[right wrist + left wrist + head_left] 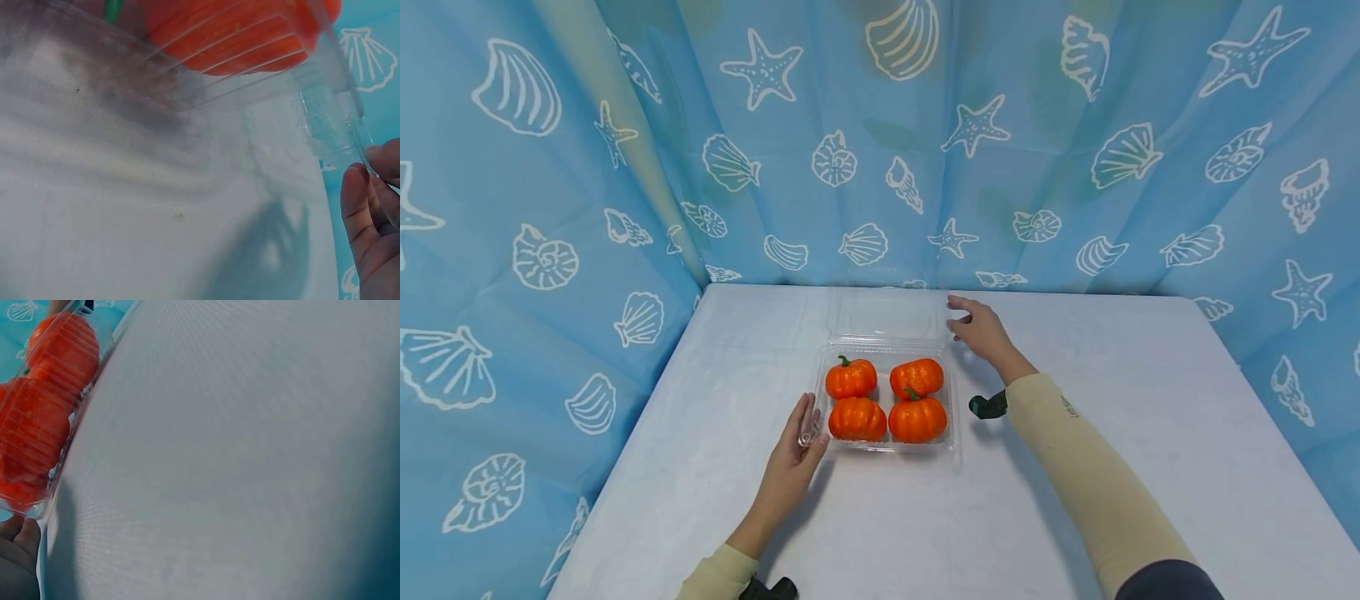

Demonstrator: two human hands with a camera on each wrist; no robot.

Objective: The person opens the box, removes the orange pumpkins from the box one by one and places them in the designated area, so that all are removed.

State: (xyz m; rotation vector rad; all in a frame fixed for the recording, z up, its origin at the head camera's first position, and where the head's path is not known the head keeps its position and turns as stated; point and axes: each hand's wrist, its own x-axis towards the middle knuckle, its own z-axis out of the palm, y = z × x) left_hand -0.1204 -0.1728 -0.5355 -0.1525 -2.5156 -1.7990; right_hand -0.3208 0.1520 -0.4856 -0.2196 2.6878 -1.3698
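A clear plastic clamshell box (pixel 883 447) lies on the table with its lid (pixel 887 317) tipped back toward the curtain. Small orange pumpkins (pixel 917 419), several in all and some with green stems, sit in two rows inside. My left hand (pixel 792 467) rests against the box's front left corner, fingers fairly straight along the side and thumb near the front. The left wrist view has its fingertips (pixel 28 534) right at the box's lower corner. At the lid's right edge, my right hand (pixel 985 333) pinches the thin plastic between thumb and fingers, as the right wrist view shows.
White cloth covers the table (pixel 1075 350). A blue curtain (pixel 880 125) with white shell and starfish prints hangs close behind its far edge and along the left. A dark wrist device (pixel 988 406) shows beside the right sleeve.
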